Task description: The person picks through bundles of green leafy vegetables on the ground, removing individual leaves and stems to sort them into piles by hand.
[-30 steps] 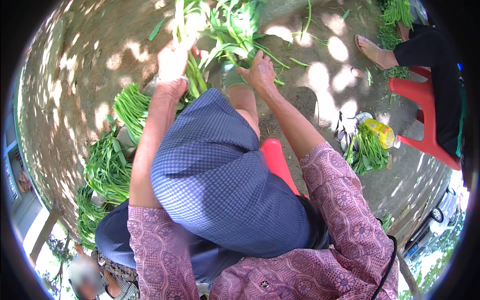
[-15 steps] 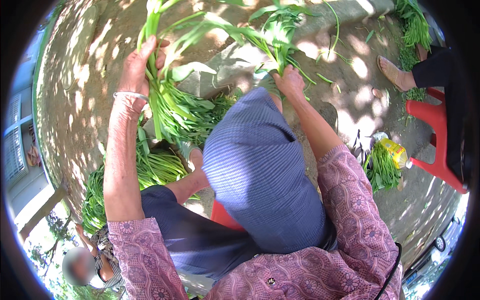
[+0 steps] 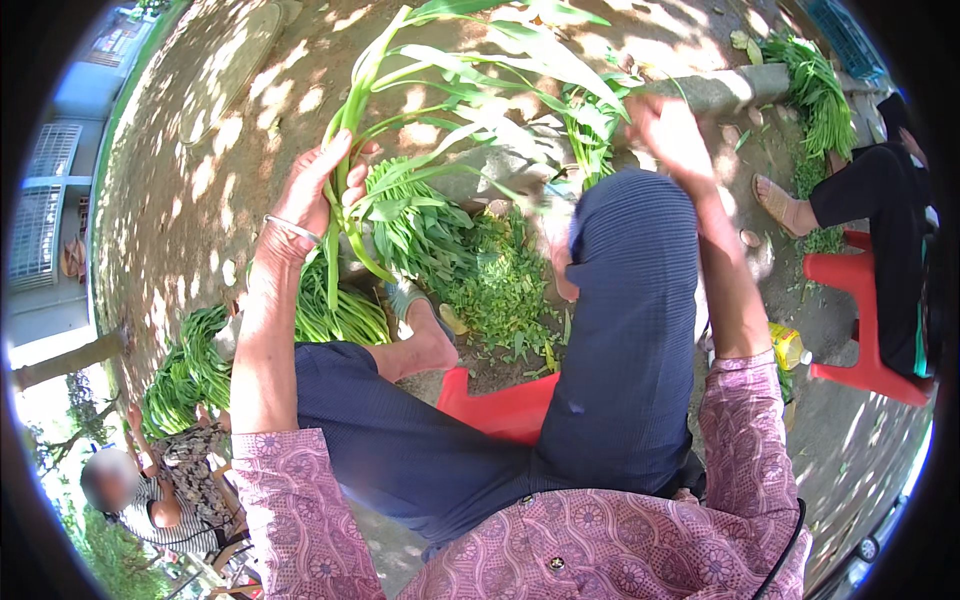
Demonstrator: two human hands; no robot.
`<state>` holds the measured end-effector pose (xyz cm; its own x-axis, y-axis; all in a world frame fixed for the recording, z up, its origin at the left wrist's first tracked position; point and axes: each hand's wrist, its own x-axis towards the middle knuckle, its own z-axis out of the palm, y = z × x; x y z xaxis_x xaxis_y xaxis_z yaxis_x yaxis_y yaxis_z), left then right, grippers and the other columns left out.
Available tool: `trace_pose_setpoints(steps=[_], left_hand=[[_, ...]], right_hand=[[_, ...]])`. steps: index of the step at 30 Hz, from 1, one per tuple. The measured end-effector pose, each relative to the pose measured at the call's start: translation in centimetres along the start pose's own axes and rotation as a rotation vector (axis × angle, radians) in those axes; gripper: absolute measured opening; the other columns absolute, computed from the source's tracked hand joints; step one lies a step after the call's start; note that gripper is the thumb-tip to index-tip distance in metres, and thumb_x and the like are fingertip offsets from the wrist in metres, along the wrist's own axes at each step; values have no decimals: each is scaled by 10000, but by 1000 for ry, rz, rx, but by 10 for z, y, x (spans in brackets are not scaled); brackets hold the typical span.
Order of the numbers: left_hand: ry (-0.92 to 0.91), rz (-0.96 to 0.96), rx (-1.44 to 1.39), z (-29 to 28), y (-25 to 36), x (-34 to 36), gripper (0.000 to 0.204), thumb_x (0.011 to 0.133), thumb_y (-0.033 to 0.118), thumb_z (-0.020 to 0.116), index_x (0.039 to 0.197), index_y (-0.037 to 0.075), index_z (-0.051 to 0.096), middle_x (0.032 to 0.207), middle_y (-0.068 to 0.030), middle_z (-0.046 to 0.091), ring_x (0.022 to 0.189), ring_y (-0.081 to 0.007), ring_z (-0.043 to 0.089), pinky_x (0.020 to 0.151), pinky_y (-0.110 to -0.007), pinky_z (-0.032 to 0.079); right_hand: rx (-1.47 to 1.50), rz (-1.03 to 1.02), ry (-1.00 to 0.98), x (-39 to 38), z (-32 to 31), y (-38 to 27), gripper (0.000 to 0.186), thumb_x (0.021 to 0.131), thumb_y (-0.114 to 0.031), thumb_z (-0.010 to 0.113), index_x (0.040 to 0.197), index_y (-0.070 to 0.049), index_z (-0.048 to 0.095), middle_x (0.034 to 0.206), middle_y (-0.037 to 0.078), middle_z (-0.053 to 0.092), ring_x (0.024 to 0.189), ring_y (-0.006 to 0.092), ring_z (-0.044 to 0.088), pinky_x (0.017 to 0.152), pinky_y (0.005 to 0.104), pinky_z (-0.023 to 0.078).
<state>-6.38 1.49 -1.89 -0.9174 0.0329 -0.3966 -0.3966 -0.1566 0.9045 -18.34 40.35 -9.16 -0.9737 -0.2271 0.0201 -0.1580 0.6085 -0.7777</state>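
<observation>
My left hand [image 3: 316, 188] is closed around a bunch of long green leafy stems [image 3: 362, 95], held up in front of me. Its leaves arch over to the right, and the cut ends hang below my fist. My right hand [image 3: 672, 138] is beyond my right knee, just right of an upright bundle of leafy greens [image 3: 592, 130]; its fingers are smeared by motion. Under my left hand lies a heap of leafy greens [image 3: 425, 222]. Loose trimmed leaves [image 3: 500, 285] are scattered on the ground between my feet.
More long-stemmed greens [image 3: 350, 316] and a further pile [image 3: 190, 368] lie at the left, near a seated person [image 3: 180, 490]. I sit on a red stool [image 3: 495, 402]. At the right are another red stool [image 3: 862, 310], a person's sandalled foot [image 3: 785, 205], and a yellow-labelled bottle [image 3: 788, 345].
My right hand has come off the upright bundle and moved to the right. My left hand keeps its bunch. My right knee has swung right, uncovering the trimmed leaves and more of the stool.
</observation>
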Motion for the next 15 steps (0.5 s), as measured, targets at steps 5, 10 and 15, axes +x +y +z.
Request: trace_pose_setpoints(steps=[5, 10, 15], left_hand=[[-20, 38, 45, 12, 1, -34, 466, 897, 429, 509, 973, -24, 588, 587, 18, 474, 490, -67, 419, 464, -200, 351], [-48, 29, 143, 20, -5, -38, 508, 901, 462, 482, 963, -30, 592, 567, 21, 446, 462, -61, 376, 448, -207, 324], [-52, -29, 214, 27, -13, -41, 581, 899, 497, 460, 985, -63, 587, 561, 19, 440, 457, -62, 367, 448, -206, 316]], right_hand=[[99, -404, 0, 9, -27, -120, 293, 898, -256, 505, 955, 10, 615, 785, 58, 634, 704, 102, 594, 663, 236, 473], [318, -779, 359, 9, 18, -176, 148, 848, -110, 518, 864, -10, 626, 657, 71, 594, 534, 117, 542, 470, 290, 439], [130, -582, 214, 7, 37, -164, 217, 829, -229, 540, 765, -40, 627, 555, 53, 541, 532, 115, 547, 539, 283, 450]])
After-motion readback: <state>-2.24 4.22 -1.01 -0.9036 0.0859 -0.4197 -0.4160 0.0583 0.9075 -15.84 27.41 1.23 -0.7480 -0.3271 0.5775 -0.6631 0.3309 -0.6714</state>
